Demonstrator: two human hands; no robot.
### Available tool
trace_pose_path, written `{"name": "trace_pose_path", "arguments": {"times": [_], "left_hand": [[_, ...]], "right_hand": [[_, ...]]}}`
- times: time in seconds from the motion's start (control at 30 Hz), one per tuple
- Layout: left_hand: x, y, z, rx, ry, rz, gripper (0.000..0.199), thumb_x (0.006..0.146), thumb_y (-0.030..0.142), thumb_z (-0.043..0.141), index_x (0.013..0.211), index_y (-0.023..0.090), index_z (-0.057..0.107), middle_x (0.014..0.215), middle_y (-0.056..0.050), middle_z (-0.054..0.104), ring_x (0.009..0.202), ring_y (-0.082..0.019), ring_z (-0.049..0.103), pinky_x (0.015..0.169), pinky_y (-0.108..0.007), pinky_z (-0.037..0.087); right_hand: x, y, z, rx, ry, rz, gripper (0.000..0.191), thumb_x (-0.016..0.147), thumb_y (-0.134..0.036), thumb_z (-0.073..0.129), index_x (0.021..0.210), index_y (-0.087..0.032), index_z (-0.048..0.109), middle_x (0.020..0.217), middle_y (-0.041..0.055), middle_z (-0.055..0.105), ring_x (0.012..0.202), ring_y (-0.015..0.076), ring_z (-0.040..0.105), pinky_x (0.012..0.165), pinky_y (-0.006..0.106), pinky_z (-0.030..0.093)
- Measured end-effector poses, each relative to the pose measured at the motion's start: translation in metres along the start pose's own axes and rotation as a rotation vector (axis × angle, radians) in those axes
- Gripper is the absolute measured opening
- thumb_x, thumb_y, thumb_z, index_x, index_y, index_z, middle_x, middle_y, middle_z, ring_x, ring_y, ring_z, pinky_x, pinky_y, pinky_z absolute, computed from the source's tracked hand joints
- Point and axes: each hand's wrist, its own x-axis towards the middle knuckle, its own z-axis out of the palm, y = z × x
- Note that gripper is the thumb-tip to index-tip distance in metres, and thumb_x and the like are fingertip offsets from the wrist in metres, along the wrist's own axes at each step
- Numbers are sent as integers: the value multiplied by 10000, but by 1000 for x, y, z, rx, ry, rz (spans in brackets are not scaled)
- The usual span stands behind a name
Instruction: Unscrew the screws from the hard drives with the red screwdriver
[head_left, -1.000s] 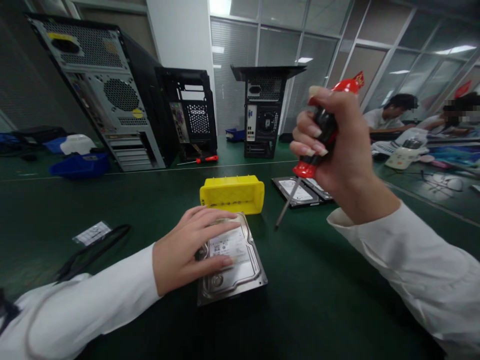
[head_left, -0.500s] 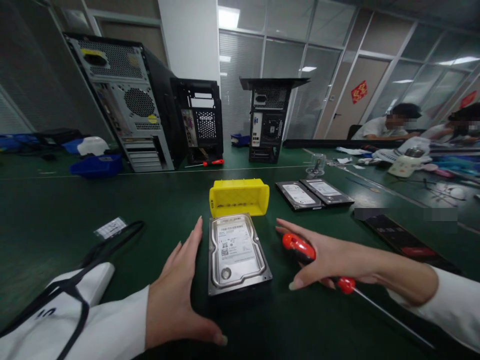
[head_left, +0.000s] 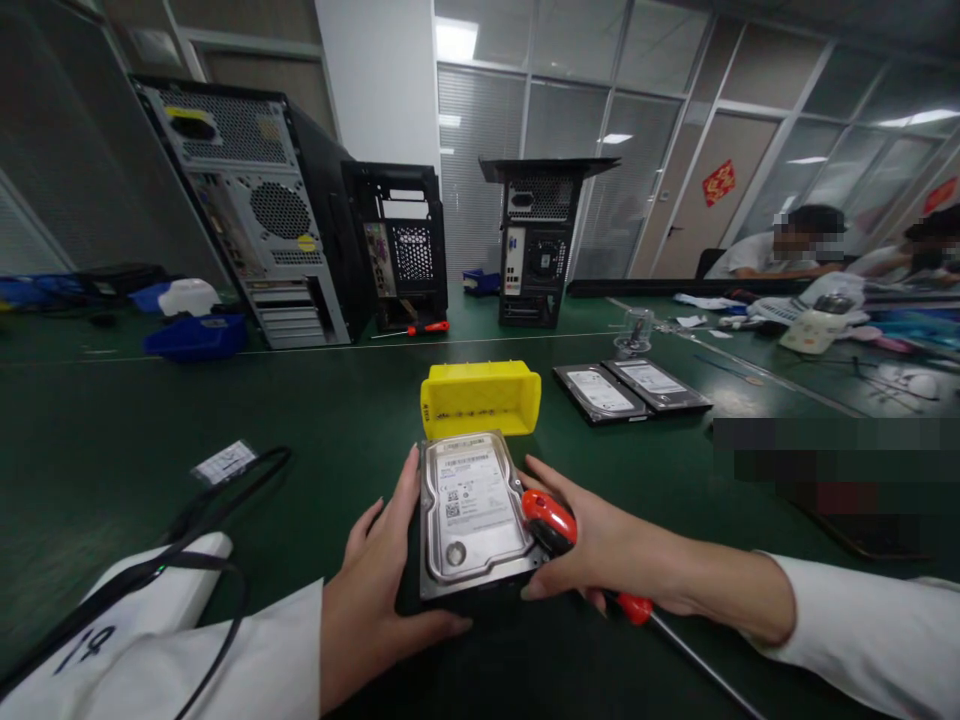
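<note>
The right hand (head_left: 600,545) grasps a screwdriver (head_left: 551,515) in its palm, and its fingertips are at the right side of a hard drive (head_left: 484,550). The left hand (head_left: 375,595) is open, with fingers along the drive's left edge; I cannot tell how firmly it presses. So the drive is between both hands, and its white label (head_left: 476,490) carries a barcode, a square code and print too small to read. Just beyond the hands, a yellow bin (head_left: 480,378) contains several small dark pieces (head_left: 465,413), and black marks are on its left end. Beyond the right hand lie two labelled drives (head_left: 622,390) and a clear cup (head_left: 636,332). Farther left of the left hand, a small labelled bag (head_left: 225,463) lies on the counter (head_left: 337,400).
</note>
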Motion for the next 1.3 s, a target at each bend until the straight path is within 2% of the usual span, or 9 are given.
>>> {"name": "trace_pose_path", "arguments": {"times": [0.13, 0.4, 0.53, 0.7, 0.83, 0.9, 1.0, 1.1, 1.3], "left_hand": [[-12, -6, 4, 72, 74, 81, 1093, 719, 266, 648, 1408, 284, -200, 1446, -136, 322, 1304, -372, 309, 1016, -623, 252], [-38, -13, 10, 191, 151, 102, 882, 815, 277, 511, 1430, 306, -120, 1394, -79, 427, 1211, -313, 472, 943, -479, 446], [-54, -18, 12, 206, 276, -39, 786, 819, 281, 454, 1434, 341, -33, 1407, -32, 411, 1206, -298, 479, 913, -459, 481], [-65, -42, -8, 309, 236, 34, 802, 839, 338, 471, 1439, 319, -61, 1438, -30, 364, 1187, -280, 504, 916, -413, 491], [-61, -63, -24, 367, 227, 90, 784, 873, 376, 445, 1443, 280, -85, 1428, -68, 376, 1201, -274, 492, 930, -415, 477], [-55, -71, -29, 375, 264, 74, 778, 870, 374, 449, 1444, 288, -69, 1410, -74, 402, 1201, -282, 489, 952, -443, 450], [-44, -79, -33, 358, 268, 82, 899, 800, 376, 542, 1447, 246, -68, 1294, -79, 532, 1155, -275, 526, 955, -406, 451], [-35, -89, -40, 405, 367, 50, 911, 761, 440, 554, 1454, 217, 6, 1242, -85, 573, 1128, -295, 541, 923, -412, 469], [-18, -109, -59, 396, 202, 37, 932, 760, 404, 522, 1450, 162, -57, 1263, -103, 566, 1203, -311, 481, 995, -448, 396]], "right_hand": [[1, -2, 1, 8, 52, 18, 1168, 594, -86, 733, 1441, -241, -56, 1163, 160, 567, 403, -16, 481, 347, 106, 371], [2, -1, 9, -61, 62, 1, 1118, 590, -111, 733, 1443, -225, 19, 1013, 98, 623, 369, -10, 451, 320, 113, 351], [11, 2, 21, -94, -4, -76, 1136, 570, -142, 750, 1443, -228, 29, 1168, 139, 559, 400, -10, 484, 331, 117, 380], [33, 5, 37, -191, -67, -281, 1008, 510, -263, 797, 1372, -264, 274, 1338, 126, 431, 487, 33, 550, 340, 156, 439], [48, -2, 51, -270, -28, -386, 929, 500, -305, 795, 1314, -237, 352, 1372, 116, 398, 790, 171, 637, 392, 177, 488], [55, -6, 58, -293, -16, -423, 881, 506, -274, 789, 1285, -231, 381, 1332, 104, 449, 836, 183, 635, 415, 172, 492], [64, -12, 65, -283, -40, -421, 860, 519, -231, 775, 1275, -245, 366, 1223, 85, 535, 694, 138, 633, 380, 167, 475], [72, -18, 69, -259, -54, -377, 831, 529, -232, 770, 1254, -259, 364, 1229, 87, 516, 545, 82, 588, 344, 171, 469], [91, -33, 77, -258, -48, -379, 865, 525, -198, 786, 1265, -259, 344, 1261, 105, 481, 488, 39, 551, 348, 158, 478]]}}
